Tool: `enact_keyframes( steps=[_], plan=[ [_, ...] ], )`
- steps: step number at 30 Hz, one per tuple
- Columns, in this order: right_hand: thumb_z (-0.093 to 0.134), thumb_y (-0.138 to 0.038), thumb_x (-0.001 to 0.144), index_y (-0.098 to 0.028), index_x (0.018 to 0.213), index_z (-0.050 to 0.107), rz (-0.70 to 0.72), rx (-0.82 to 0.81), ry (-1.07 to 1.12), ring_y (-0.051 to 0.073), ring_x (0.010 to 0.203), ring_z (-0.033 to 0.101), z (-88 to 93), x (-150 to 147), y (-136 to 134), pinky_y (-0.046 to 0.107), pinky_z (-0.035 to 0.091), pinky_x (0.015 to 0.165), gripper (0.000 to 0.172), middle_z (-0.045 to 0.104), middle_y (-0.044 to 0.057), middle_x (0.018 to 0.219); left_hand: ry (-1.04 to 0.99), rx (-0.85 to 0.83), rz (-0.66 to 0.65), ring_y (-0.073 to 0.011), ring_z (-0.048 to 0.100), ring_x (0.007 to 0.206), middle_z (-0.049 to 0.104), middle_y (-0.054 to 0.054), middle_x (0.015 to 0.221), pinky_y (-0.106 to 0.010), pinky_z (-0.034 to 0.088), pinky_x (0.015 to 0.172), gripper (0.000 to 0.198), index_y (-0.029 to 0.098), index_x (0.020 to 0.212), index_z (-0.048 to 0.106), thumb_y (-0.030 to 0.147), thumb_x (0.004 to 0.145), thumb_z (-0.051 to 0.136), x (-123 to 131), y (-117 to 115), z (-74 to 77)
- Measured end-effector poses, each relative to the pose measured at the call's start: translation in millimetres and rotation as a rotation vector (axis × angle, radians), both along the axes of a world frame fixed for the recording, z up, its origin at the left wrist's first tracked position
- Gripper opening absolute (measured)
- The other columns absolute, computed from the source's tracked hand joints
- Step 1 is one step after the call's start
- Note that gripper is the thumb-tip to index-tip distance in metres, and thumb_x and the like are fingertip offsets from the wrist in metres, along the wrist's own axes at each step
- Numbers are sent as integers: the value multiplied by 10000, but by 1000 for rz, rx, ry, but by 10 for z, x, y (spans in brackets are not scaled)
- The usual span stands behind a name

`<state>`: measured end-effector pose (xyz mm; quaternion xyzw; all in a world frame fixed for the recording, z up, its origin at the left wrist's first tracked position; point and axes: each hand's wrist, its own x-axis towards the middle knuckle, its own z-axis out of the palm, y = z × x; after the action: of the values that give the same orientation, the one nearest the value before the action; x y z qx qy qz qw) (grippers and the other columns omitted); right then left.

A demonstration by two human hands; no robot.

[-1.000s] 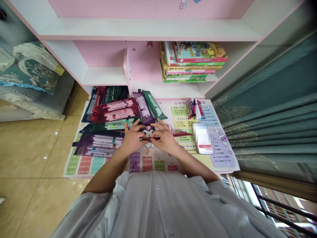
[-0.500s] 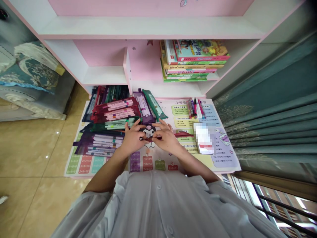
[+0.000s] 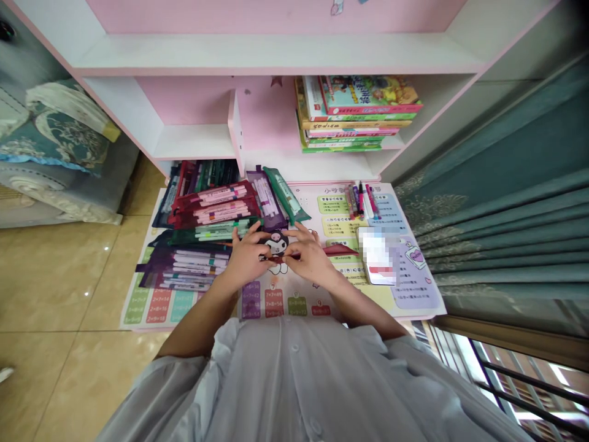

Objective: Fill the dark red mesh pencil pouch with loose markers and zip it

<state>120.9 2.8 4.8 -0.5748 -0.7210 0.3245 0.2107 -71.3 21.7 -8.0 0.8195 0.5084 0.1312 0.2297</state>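
My left hand (image 3: 246, 259) and my right hand (image 3: 310, 258) meet low in the middle of a printed multiplication-table mat (image 3: 294, 307). Their fingertips pinch a thin dark red plastic strip (image 3: 276, 259) from either side. Its far end shows as a wider flap (image 3: 340, 250) beyond my right hand. Just above the pinch is a black-and-white cartoon character (image 3: 278, 243), partly hidden by my fingers. Right beside my left hand lie plastic sleeves of marker pens (image 3: 197, 267).
More sleeves of pens (image 3: 214, 202) are stacked at the mat's far left. Loose markers (image 3: 361, 201) and a blurred phone (image 3: 377, 256) lie on the right. A pink-and-white shelf unit (image 3: 276, 55) holding books (image 3: 359, 113) stands ahead, with a curtain (image 3: 497, 227) on the right.
The dark red piece beyond my right hand looks wider and shorter than before. My hands stay in nearly the same place, still pinching the strip.
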Motion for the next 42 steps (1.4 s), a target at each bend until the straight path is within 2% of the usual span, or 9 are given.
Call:
enact_keyframes(
  steps=[7,15,29,42],
  plan=[
    [635,-157,740,-210,592,637,-39,10,-4,372,1472,322,7,72,25,688,146,1171,158,626,56,1365,10,-3,37,-384,389,1433,684,-31,1282,-737,66,1157,124,247,658,719,293,701,825,-65,34,25],
    [622,-170,737,-211,584,636,-41,24,-9,367,1451,354,-5,130,37,689,140,1166,159,639,48,1340,-6,14,51,-377,377,1443,685,-29,1278,-731,54,1165,115,252,662,715,281,710,815,-112,52,-22],
    [635,-188,747,-211,599,655,-86,18,-20,366,1471,317,22,222,20,683,147,1165,152,622,68,1362,14,7,49,-376,372,1444,683,-32,1286,-728,44,1164,113,248,657,711,289,709,803,-153,60,-6],
    [607,-215,768,-210,596,646,-122,47,-34,364,1455,346,7,372,33,701,139,1162,176,629,76,1356,36,-1,82,-393,393,1427,677,-42,1303,-744,71,1160,149,233,628,684,291,703,800,-225,87,45]
  ],
)
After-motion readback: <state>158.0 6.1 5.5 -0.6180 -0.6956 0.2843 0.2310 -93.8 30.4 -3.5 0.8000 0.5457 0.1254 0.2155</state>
